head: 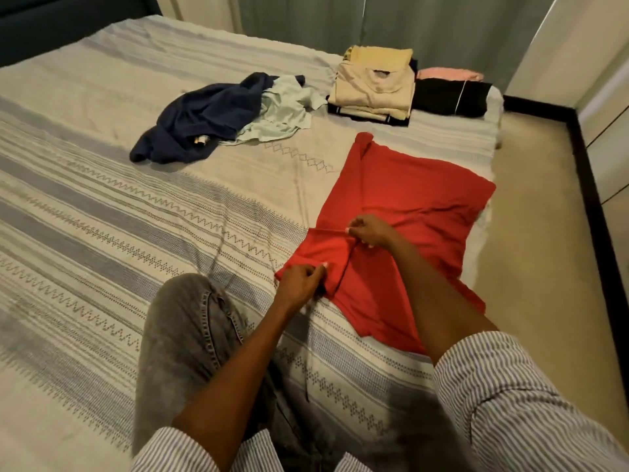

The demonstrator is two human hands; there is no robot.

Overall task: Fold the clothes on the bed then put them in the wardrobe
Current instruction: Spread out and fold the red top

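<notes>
Nearest the camera, a knee in grey jeans (185, 321) rests on the striped bedspread (102, 216), and two forearms in striped sleeves (510, 396) reach forward from the bottom of the view. The left hand (299, 284) pinches the near edge of a red garment (418, 206) between thumb and curled fingers, at the garment's left sleeve. The right hand (369, 231) sits just beyond it, fingers curled, pinching a hem line of the same sleeve and holding it taut. The red garment lies spread over the right side of the bed, its far part flat, its right edge reaching the mattress edge beside the beige floor (531, 233).

Farther back, near the middle of the bed, a dark blue garment (204, 120) lies crumpled with a pale green garment (286, 110) touching its right side and partly overlapping it. Beyond these, toward the far right corner, a stack of folded cream clothes (374, 90) stands next to a folded black item (449, 97), with a folded pink piece (449, 74) just behind that. A grey-green curtain (408, 22) hangs past the bed.
</notes>
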